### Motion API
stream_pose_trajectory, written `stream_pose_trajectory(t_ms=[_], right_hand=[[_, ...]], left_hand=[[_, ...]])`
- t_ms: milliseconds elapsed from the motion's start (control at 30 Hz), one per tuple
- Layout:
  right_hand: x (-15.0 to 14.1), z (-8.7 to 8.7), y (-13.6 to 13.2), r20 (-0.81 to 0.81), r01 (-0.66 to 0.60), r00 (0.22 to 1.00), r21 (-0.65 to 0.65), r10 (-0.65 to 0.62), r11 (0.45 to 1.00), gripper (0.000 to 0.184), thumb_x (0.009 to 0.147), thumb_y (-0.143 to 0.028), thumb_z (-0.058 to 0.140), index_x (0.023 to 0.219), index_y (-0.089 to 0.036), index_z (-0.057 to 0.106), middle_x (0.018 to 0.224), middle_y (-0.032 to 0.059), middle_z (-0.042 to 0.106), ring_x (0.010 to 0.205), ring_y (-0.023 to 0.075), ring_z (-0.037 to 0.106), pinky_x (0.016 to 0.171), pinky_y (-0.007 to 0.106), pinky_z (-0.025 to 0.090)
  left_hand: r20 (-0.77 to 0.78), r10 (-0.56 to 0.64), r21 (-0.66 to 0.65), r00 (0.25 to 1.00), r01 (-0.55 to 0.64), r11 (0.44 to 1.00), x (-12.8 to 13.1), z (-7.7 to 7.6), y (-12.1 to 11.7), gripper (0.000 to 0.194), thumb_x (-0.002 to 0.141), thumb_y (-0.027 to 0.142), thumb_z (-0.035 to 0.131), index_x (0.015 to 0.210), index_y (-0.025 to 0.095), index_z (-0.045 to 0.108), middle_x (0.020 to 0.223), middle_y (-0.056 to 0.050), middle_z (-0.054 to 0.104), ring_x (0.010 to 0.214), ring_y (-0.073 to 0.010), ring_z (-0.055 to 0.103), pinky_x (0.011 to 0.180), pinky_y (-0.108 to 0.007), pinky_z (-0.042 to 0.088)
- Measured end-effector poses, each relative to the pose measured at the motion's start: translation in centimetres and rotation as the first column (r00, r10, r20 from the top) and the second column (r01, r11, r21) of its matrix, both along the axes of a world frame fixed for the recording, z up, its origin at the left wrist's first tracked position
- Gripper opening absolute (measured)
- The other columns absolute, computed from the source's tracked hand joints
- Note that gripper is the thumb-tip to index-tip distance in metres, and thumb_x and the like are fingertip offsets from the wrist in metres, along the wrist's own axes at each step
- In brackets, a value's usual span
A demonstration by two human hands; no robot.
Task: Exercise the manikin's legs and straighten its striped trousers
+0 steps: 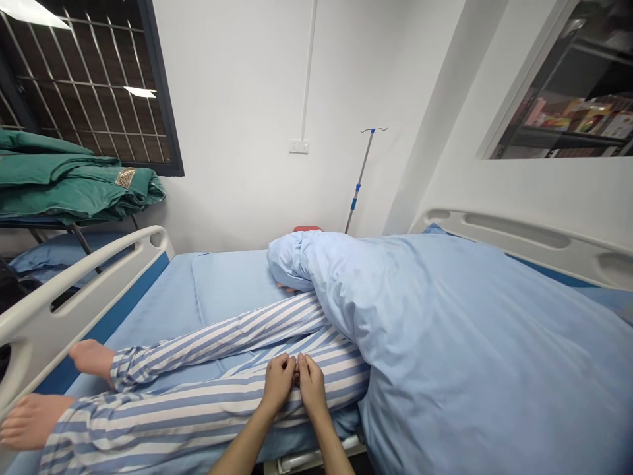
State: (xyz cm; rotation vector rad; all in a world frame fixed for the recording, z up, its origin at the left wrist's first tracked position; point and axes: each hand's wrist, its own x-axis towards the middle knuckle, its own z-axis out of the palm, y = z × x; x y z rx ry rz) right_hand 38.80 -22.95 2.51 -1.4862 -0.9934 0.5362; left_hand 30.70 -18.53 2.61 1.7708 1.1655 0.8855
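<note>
Head camera looks down on my left hand [277, 384] and right hand [311, 387], side by side with forearms rising from the bottom edge and wrists angled inward. Both are curled narrow, fingertips [289, 361] almost meeting, closed on a fold of the striped pyjama trouser leg [198, 412] of a person lying on a hospital bed [232, 284]. Two bare feet [91, 359] point left, near the white bed rail [74, 290]. A pale blue duvet [469, 349] covers the person's upper body. Folded green blankets [74, 185] lie beyond the rail, and an IV pole [363, 178] stands by the wall.
</note>
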Motion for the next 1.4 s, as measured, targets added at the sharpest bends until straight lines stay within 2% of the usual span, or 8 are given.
stream_pose_trajectory(t_ms=[133,300,467,567,867,1033,1200,1400], right_hand=[[-0.5,-0.2,0.0,0.121,0.010,0.993,-0.024,-0.007,1.000,0.044,0.086,-0.054,0.033,0.059,-0.020,0.042,0.051,-0.0014,0.045,0.051,0.0131,0.043,0.052,0.024,0.033],[-0.6,-0.1,-0.1,0.216,0.021,0.976,-0.044,-0.011,0.999,0.046,0.086,-0.056,0.031,0.057,-0.021,0.040,0.050,-0.0009,0.046,0.050,0.0138,0.045,0.053,0.024,0.032],[-1.1,-0.1,-0.1,0.297,0.061,0.954,-0.082,-0.034,0.995,0.048,0.085,-0.059,0.028,0.058,-0.021,0.040,0.051,0.0003,0.049,0.050,0.0148,0.046,0.053,0.025,0.031],[-1.7,-0.1,0.0,0.366,0.108,0.928,-0.098,-0.065,0.989,0.049,0.085,-0.060,0.025,0.059,-0.022,0.040,0.052,0.0016,0.051,0.052,0.0160,0.047,0.053,0.026,0.031],[-4.1,0.7,1.3,0.457,0.230,0.878,-0.140,-0.143,0.963,0.050,0.081,-0.063,0.024,0.058,-0.023,0.042,0.054,0.0046,0.054,0.053,0.0193,0.048,0.054,0.029,0.029],[-14.3,1.4,4.4,0.290,-0.012,0.957,-0.071,0.032,0.997,0.050,0.082,-0.062,0.029,0.055,-0.022,0.043,0.051,0.0012,0.049,0.051,0.0157,0.045,0.053,0.026,0.030],[-27.6,1.5,7.0,0.240,-0.367,0.898,-0.055,0.369,0.929,0.043,0.090,-0.047,0.030,0.060,-0.020,0.044,0.054,-0.0018,0.046,0.053,0.0123,0.043,0.053,0.024,0.026],[-32.2,-0.9,8.1,0.239,-0.379,0.891,-0.075,0.386,0.922,0.041,0.091,-0.042,0.029,0.061,-0.019,0.045,0.056,0.0001,0.050,0.054,0.0128,0.044,0.053,0.024,0.024]], left_hand=[[-0.036,0.040,0.008,0.999,-0.039,0.999,-4.6,0.3,0.8,0.038,0.078,0.042,0.038,0.048,0.020,0.035,0.047,0.004,0.035,0.052,-0.0104,0.037,0.055,-0.024,0.026],[-0.127,0.201,0.084,0.971,-0.191,0.978,-15.8,0.3,2.8,0.037,0.076,0.045,0.040,0.049,0.020,0.034,0.048,0.004,0.034,0.054,-0.0114,0.037,0.057,-0.024,0.026],[-0.345,0.424,0.182,0.837,-0.383,0.906,-27.1,-0.1,4.5,0.037,0.079,0.043,0.035,0.051,0.020,0.040,0.049,0.002,0.043,0.056,-0.0132,0.046,0.058,-0.023,0.028],[-0.465,0.454,0.272,0.760,-0.365,0.890,-31.2,-0.4,4.7,0.028,0.077,0.035,0.042,0.055,0.020,0.048,0.055,0.001,0.052,0.059,-0.0138,0.049,0.059,-0.023,0.028],[-0.529,0.486,0.301,0.695,-0.382,0.874,-32.4,-1.8,5.6,0.028,0.081,0.031,0.040,0.058,0.020,0.049,0.059,-0.001,0.059,0.060,-0.0138,0.052,0.058,-0.023,0.025],[-0.469,0.474,0.332,0.745,-0.349,0.877,-32.9,-2.6,5.7,0.027,0.081,0.029,0.040,0.057,0.020,0.047,0.057,0.000,0.056,0.058,-0.0131,0.050,0.058,-0.023,0.026],[-0.424,0.422,0.323,0.801,-0.302,0.897,-33.4,-2.7,5.2,0.029,0.082,0.029,0.038,0.057,0.020,0.049,0.054,0.001,0.053,0.055,-0.0120,0.049,0.058,-0.023,0.027],[-0.304,0.409,0.252,0.861,-0.341,0.905,-33.5,-1.7,4.9,0.028,0.081,0.031,0.038,0.059,0.020,0.050,0.058,-0.001,0.056,0.056,-0.0132,0.049,0.058,-0.024,0.030]])
